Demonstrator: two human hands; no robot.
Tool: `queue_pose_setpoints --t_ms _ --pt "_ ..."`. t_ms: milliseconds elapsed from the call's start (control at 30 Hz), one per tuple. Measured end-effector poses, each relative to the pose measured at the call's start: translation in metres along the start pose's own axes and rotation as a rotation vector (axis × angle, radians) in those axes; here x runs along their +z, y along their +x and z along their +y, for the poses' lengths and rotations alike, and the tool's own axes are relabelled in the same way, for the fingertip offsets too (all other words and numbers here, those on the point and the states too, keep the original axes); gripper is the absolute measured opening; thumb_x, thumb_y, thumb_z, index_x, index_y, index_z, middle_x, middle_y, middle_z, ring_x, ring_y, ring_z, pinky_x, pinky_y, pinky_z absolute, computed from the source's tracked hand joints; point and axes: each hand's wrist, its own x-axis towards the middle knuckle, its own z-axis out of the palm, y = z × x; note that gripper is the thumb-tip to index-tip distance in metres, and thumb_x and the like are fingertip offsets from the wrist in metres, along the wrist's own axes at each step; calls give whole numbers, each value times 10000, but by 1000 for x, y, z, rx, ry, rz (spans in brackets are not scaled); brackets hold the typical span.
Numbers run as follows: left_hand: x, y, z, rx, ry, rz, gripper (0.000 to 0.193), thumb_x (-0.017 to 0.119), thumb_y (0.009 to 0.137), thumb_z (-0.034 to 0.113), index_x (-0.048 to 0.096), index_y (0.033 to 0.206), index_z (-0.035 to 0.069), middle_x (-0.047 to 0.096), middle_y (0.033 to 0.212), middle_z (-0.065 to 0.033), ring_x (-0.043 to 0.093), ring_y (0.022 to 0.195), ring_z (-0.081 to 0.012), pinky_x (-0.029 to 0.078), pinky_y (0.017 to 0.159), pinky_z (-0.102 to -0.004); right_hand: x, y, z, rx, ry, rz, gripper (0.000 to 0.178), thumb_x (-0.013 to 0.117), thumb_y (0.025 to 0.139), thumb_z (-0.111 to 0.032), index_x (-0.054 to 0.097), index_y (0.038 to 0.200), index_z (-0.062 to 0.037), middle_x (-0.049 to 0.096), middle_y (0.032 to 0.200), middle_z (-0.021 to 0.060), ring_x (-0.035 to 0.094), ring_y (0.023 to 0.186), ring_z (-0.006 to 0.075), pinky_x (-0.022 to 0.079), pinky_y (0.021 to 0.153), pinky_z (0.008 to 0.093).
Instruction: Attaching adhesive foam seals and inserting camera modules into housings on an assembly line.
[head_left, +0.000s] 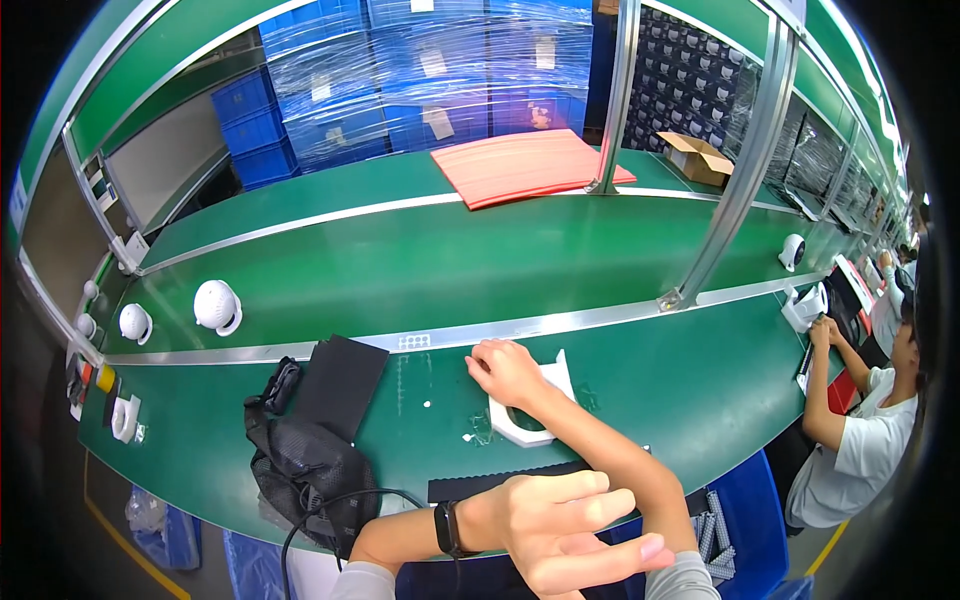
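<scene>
My left hand [570, 530], with a black wristband [448, 528] on its wrist, hovers at the near edge. Its fingers reach to the right, apart, and nothing shows between them. Farther off, my right hand [508, 372] is low over the green bench with its fingers curled in; whatever they may hold is hidden. My right wrist and forearm cross over a white U-shaped plastic part [522, 434], hiding some of it. Crumpled clear film [482, 430] and small white bits lie beside this part. A black toothed strip [500, 482] lies near the bench's front edge.
To the left are a black mesh bag [310, 465] with a cable and a black sheet [343, 380]. White round camera-like devices [217, 306] stand beyond a metal rail [540, 326]. Pink foam sheets [530, 165] lie farther back. A co-worker [850, 430] works at right, near a blue bin [750, 510].
</scene>
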Motion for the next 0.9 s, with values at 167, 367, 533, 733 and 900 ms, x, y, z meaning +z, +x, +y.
queue_pose_setpoints --t_ms 167,367,533,733,900 --pt "10 -18 6 53 115 143 1077 885 840 261 237 1689 400 548 1275 -142 624 793 -318 509 571 -386 3 1 -1 -1 6 -6 290 630 981 -232 677 817 2 710 867 192 685 906 404 535 857 516" --pt "-11 24 6 -184 -251 16 858 871 848 401 420 1487 49 472 1298 -143 640 847 -349 513 576 -423 6 -1 6 -56 14 80 271 640 968 -193 633 779 2 683 814 178 663 835 404 523 774 515" --pt "11 16 -4 67 67 211 876 886 830 409 427 1496 73 484 1263 -132 642 855 -355 509 568 -425 3 -1 0 -6 3 4 292 631 979 -238 679 818 1 708 870 191 684 911 408 534 860 516" --pt "12 15 5 -71 -34 239 903 894 827 408 397 1516 101 492 1278 -132 637 844 -350 501 554 -428 5 -2 2 11 5 11 294 630 979 -233 681 810 2 707 870 196 684 897 409 536 843 519" --pt "5 29 12 -294 -323 240 745 873 861 410 444 1365 68 537 1218 -130 635 808 -338 510 555 -418 3 1 2 -33 1 50 287 627 979 -205 637 782 3 685 824 184 659 849 407 518 791 517"
